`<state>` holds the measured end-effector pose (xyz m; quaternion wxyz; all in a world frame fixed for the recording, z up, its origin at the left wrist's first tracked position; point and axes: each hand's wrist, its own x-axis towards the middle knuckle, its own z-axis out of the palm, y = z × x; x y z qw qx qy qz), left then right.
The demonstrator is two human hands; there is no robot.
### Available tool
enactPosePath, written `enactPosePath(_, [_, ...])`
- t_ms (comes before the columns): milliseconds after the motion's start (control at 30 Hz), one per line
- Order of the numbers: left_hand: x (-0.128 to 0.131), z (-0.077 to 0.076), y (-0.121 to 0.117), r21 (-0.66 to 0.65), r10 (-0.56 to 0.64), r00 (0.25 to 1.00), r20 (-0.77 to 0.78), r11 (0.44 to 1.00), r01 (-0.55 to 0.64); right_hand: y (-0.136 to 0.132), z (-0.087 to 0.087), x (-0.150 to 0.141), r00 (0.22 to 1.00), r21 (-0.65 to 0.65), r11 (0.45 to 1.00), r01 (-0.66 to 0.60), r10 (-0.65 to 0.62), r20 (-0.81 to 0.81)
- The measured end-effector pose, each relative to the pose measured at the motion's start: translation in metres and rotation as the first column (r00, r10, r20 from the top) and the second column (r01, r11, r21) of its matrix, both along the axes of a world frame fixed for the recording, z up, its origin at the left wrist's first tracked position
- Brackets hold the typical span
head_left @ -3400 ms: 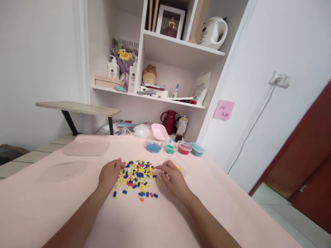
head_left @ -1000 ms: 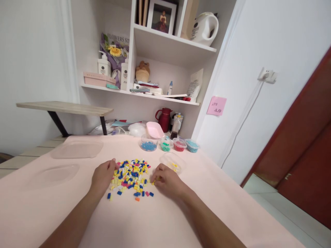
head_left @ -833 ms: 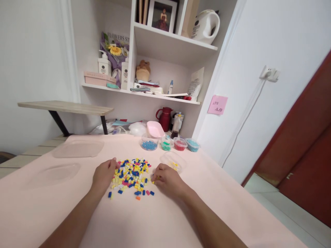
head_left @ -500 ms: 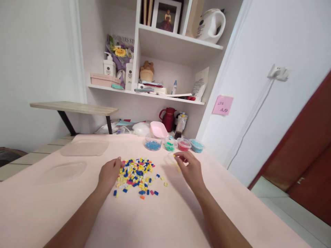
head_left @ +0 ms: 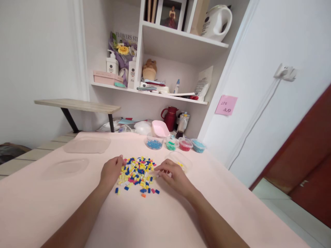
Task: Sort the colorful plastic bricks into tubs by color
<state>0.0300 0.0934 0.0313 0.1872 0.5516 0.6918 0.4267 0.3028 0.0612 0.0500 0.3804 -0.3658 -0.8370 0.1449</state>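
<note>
Your left hand point(head_left: 111, 170) rests on the pink surface point(head_left: 134, 224) at the left side of the brick pile point(head_left: 139, 169), its fingers curled in and its thumb close to them; you may or may not have a brick there, I cannot tell. Your right hand point(head_left: 173, 175) is at the pile's right side, palm down, with thumb and forefinger a little apart and no brick visible between them. The pile, mixed yellow, navy, white and pink, lies about midway between the surface's left and right edges. A few bricks are scattered on its near side, an orange brick point(head_left: 143, 195) foremost. Just beyond your right hand, a clear tub point(head_left: 190, 164) holds a few yellow bricks point(head_left: 180, 164). Toward the far right corner stand tubs of blue point(head_left: 147, 141), green point(head_left: 177, 145), red point(head_left: 185, 139) and light blue pieces point(head_left: 198, 146). Two clear plastic pieces point(head_left: 88, 145) lie toward the far left corner.
</note>
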Motion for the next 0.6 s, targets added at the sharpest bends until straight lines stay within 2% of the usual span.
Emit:
enactPosePath(133, [0.001,0.001,0.0,0.001,0.001,1.0,-0.007,1.0,-0.001,0.0,-0.011,-0.014,0.997,-0.026,1.0,0.003,-0.001,0.074])
enactPosePath(233, [0.001,0.001,-0.001,0.004,-0.001,1.0,-0.014,1.0,0.001,0.002,-0.016,-0.02,0.982,0.018,1.0,-0.015,0.012,0.187])
enactPosePath(333, [0.0,0.0,-0.001,0.005,0.0,1.0,-0.02,1.0,0.0,0.004,-0.019,-0.023,0.965,0.056,0.998,0.019,-0.033,0.261])
enactPosePath(600, [0.0,0.0,0.0,-0.002,-0.001,1.0,-0.016,1.0,0.001,0.009,-0.021,-0.014,0.958,0.117,0.973,0.2,-0.219,0.185])
